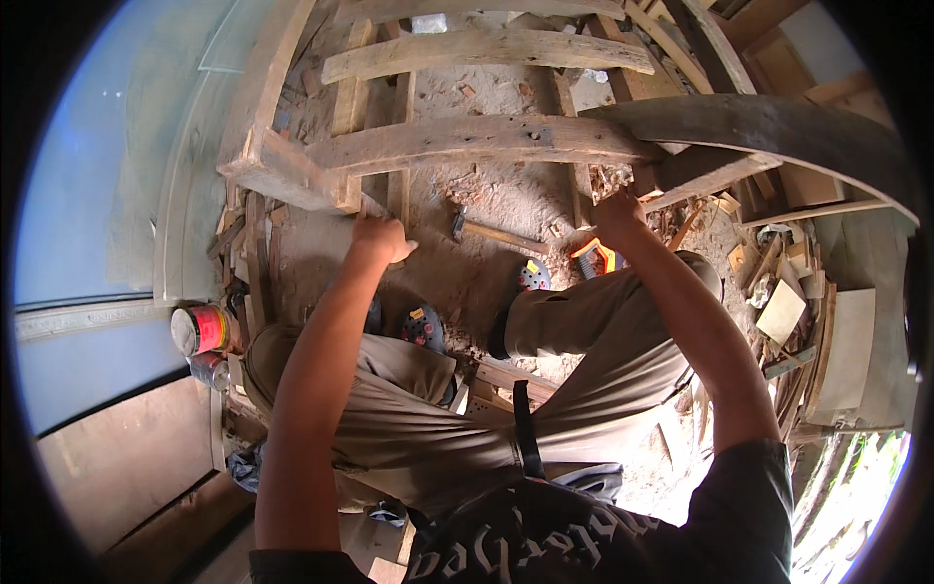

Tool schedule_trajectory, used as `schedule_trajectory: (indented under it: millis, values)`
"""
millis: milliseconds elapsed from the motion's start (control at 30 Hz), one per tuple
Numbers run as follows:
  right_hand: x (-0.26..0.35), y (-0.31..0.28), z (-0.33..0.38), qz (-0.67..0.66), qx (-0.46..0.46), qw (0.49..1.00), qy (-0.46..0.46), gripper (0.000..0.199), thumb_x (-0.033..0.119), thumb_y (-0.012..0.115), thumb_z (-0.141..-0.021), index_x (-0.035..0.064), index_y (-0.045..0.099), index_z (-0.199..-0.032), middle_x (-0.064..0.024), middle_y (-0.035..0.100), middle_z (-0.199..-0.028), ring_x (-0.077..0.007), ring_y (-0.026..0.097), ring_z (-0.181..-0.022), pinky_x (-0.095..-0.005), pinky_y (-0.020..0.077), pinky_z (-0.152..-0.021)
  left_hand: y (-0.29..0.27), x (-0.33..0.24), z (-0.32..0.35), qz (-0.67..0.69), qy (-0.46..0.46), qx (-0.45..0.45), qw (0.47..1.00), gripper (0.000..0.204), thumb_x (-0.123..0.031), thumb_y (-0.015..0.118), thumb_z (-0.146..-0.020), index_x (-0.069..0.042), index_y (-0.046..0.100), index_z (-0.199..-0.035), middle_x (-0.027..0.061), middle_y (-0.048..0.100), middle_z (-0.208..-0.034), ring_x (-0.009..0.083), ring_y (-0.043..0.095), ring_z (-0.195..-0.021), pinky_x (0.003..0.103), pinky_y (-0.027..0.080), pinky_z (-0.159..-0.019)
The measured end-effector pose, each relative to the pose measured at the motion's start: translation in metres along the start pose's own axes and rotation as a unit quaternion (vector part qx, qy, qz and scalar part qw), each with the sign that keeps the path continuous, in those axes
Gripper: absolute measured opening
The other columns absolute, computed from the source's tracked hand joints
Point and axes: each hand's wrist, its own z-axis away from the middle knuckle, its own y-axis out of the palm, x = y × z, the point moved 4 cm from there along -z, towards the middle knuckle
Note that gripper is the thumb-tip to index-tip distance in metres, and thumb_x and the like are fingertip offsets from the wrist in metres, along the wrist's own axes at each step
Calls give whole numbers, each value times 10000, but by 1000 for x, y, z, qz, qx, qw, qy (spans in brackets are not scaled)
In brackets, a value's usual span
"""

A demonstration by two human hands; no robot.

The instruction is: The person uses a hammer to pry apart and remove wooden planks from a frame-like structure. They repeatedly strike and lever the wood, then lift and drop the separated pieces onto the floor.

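A rough wooden slatted frame (pixel 477 141) stands in front of me, its slats running left to right. My left hand (pixel 379 239) is closed at the lower end of its left upright, with the thumb sticking out to the right. My right hand (pixel 618 211) is closed at the frame's right side, by the lower rail; its fingertips are partly hidden. On the dirt floor between my hands lies a hammer (pixel 501 235) with a wooden handle. An orange and black handled tool (pixel 595 259) rests below my right hand.
A long curved dark board (pixel 749 127) leans across the frame's right side. Scrap wood (pixel 783 311) is piled at right. Paint cans (pixel 199 330) stand at left beside a blue-grey panel (pixel 97 195). My feet in dark clogs (pixel 422 329) are under the frame's near side.
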Motion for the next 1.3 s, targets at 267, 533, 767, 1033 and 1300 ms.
schedule_trajectory:
  millis: [267,533,767,1033,1300]
  values:
    - [-5,-86,66,-473,-158,852,-160,505,496,701,-865,3,668,-970,-94,682,-743,-180,655,-712,-352,500,-681,-76,-33,95,300,277,-297,863,606,-469,605,-928,-7,567,-1318,242,595,-1302,361,560,-1238,417,442,-1031]
    - [-63,-31,130,-491,-340,802,-30,381,374,684,-872,5,683,-965,-203,703,-850,-385,676,-891,-452,522,-760,-84,-109,128,281,378,-316,824,422,-278,656,-929,6,614,-1238,186,691,-1124,264,654,-1071,373,484,-945]
    - [-58,-30,227,-755,-429,495,-23,324,273,598,-1001,-46,649,-1015,-66,702,-845,-111,642,-716,-271,525,-672,-152,-163,209,356,483,-319,734,431,-268,668,-927,-1,601,-1259,152,676,-1198,242,643,-1110,394,480,-962]
    - [-68,-25,289,-811,-532,241,-40,252,222,588,-1008,-26,625,-975,-66,661,-770,-107,614,-623,-244,506,-611,-198,-197,285,272,524,-455,667,395,-221,678,-914,-26,616,-1252,141,618,-1281,250,568,-1211,374,417,-1025]
    - [-71,26,340,-811,-564,139,69,269,256,590,-1006,-8,629,-970,-50,631,-714,-93,584,-590,-222,452,-577,-207,-218,228,382,496,-543,559,502,-220,681,-924,-46,505,-1361,130,521,-1355,261,501,-1257,431,399,-1042]
